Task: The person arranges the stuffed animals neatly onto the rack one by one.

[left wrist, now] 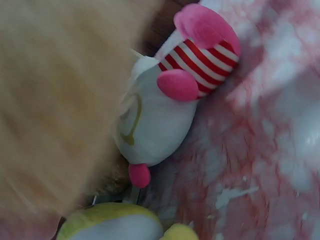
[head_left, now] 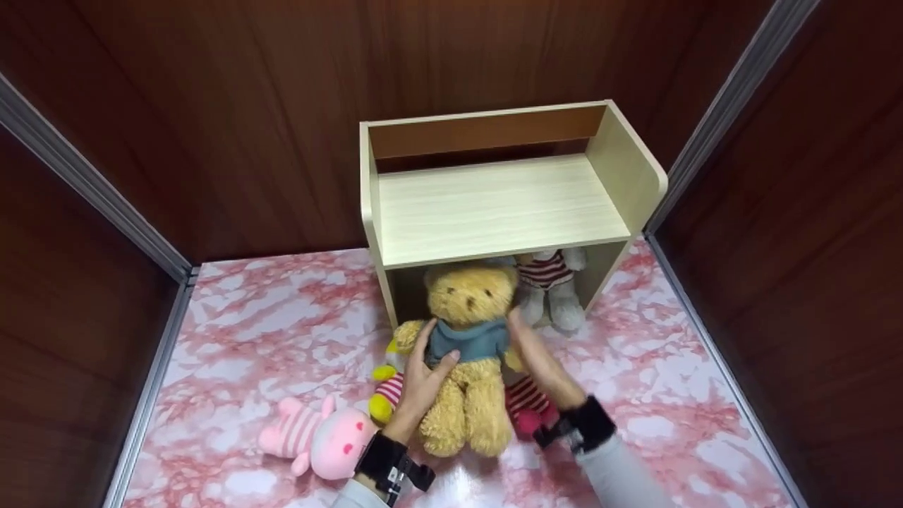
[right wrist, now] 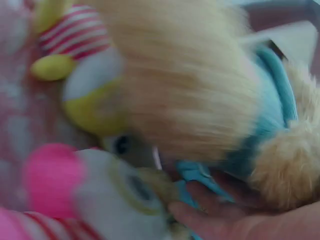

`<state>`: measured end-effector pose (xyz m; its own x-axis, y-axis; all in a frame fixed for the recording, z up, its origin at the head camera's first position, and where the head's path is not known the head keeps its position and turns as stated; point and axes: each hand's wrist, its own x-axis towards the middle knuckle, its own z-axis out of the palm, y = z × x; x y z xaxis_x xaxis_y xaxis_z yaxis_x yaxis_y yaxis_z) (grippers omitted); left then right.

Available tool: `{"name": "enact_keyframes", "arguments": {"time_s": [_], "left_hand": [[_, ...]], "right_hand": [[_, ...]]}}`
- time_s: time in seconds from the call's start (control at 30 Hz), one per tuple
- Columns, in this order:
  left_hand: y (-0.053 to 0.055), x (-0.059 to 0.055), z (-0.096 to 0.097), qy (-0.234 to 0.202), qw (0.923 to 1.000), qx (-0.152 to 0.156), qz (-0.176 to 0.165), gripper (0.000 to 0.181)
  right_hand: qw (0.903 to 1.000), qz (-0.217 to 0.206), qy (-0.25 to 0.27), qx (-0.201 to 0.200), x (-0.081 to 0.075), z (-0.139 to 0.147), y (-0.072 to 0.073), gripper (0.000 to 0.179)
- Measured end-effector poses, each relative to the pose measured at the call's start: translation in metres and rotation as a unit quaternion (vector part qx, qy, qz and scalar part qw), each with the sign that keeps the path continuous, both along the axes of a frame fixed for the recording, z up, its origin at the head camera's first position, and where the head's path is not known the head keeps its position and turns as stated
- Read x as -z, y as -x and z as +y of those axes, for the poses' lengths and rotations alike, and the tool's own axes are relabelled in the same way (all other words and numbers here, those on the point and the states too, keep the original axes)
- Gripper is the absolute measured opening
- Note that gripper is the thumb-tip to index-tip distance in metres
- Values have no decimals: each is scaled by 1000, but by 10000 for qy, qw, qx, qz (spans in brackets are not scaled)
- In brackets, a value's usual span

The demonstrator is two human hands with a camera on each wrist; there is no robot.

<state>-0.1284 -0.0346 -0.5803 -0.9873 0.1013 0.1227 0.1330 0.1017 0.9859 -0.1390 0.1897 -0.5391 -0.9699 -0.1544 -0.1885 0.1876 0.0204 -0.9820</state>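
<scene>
A tan teddy bear (head_left: pixel 469 303) in a blue-green hooded top faces up in front of the shelf's lower opening. My left hand (head_left: pixel 423 381) grips one side of its body, thumb across the top. On its other side my right hand (head_left: pixel 540 353) holds the bear; part of its grip is hidden. Blurred bear fur (left wrist: pixel 55 100) fills much of the left wrist view. Fingers of the right hand (right wrist: pixel 240 220) show beside the bear's top in the right wrist view. Partly behind the bear are a yellow-and-white striped plush (head_left: pixel 384 395) and a pink-and-white striped plush (head_left: pixel 528 406).
A pale wooden two-level shelf (head_left: pixel 501 208) stands against the brown back wall (head_left: pixel 233 127). A grey plush in a striped top (head_left: pixel 564 307) sits in its lower right. A pink plush (head_left: pixel 338 441) lies on the marbled floor (head_left: pixel 268 317), left of my left hand.
</scene>
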Motion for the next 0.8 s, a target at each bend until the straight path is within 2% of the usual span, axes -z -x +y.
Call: {"name": "enact_keyframes", "arguments": {"time_s": [0.1, 0.27, 0.37, 0.47, 0.5, 0.57, 0.6, 0.63, 0.67, 0.7, 0.73, 0.8], "left_hand": [[-1, 3, 1, -83, 9993, -360, -41, 71], [-5, 2, 8, 188, 9966, -769, 234, 69], [-8, 1, 7, 206, 9964, -723, 397, 68], [-9, 0, -1, -114, 9966, -513, 639, 62], [-8, 1, -6, -215, 9957, -527, 730, 58], [-7, 3, -15, -184, 9923, -780, 947, 43], [-5, 6, -20, 57, 9891, -975, 1106, 34], [-2, 10, -24, 516, 9833, -1207, 1258, 27], [-1, 14, -28, 1099, 9742, -1417, 1373, 23], [1, 21, -32, 1772, 9605, -1587, 1443, 23], [2, 27, -34, 2530, 9421, -1647, 1458, 29], [2, 38, -38, 3806, 9015, -1527, 1385, 51]], "right_hand": [[9992, 53, -387, -110, 15, -10, -10, 75], [9969, 746, 149, 192, 28, -28, -3, 65], [9964, 678, 369, 362, 24, -31, 4, 62], [9972, 493, 237, 516, 15, -30, 14, 64], [9973, 424, 275, 535, 12, -30, 18, 65], [9974, 337, 309, 559, 8, -30, 28, 68], [9975, 290, 361, 533, 6, -30, 34, 68], [9977, 248, 397, 496, 6, -31, 40, 68], [9976, 215, 479, 462, 6, -33, 46, 66], [9975, 198, 499, 452, 7, -35, 51, 65], [9977, 149, 503, 431, 8, -38, 57, 63], [9980, -9, 490, 394, 11, -44, 66, 61]]}}
